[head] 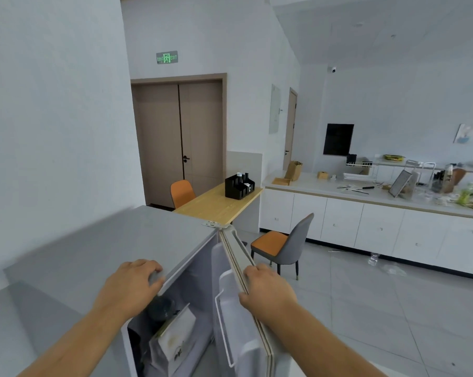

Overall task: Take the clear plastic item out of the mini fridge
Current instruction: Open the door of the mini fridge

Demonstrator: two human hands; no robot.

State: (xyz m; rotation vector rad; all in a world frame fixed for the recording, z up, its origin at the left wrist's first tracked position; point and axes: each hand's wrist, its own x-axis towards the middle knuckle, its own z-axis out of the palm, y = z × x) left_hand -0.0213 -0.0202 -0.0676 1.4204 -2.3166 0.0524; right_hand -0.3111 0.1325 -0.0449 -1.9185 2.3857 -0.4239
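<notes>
A person stands over a grey mini fridge (99, 248) with its door (240, 300) swung open to the right. The left hand (132, 287) rests on the fridge's top front edge, its fingers (151, 268) curled together over the lip, clamped on that edge. To the right of it, the right hand (268, 289) grips the top edge of the open door, fingers (253, 273) wrapped over and closed on it. Below the left hand, inside the fridge, sit one dark round container (160, 308) and one pale carton or bag (175, 341); a clear plastic item cannot be made out in there from this angle, and a transparent piece, if any, is hidden or too faint to tell.

Behind the fridge stands one brown double door (179, 137) with one green exit sign (167, 57) above it. To the fridge's right rear is one wooden bench (213, 205) carrying one black organiser (239, 187). Two chairs show: one orange chair (181, 192) behind that bench, and one grey chair (284, 244) with an orange seat just right of the fridge door. Farther right runs one long white bench (366, 221) with cabinet fronts, cluttered on top. The floor (393, 308) is pale grey tile; the walls are white.
</notes>
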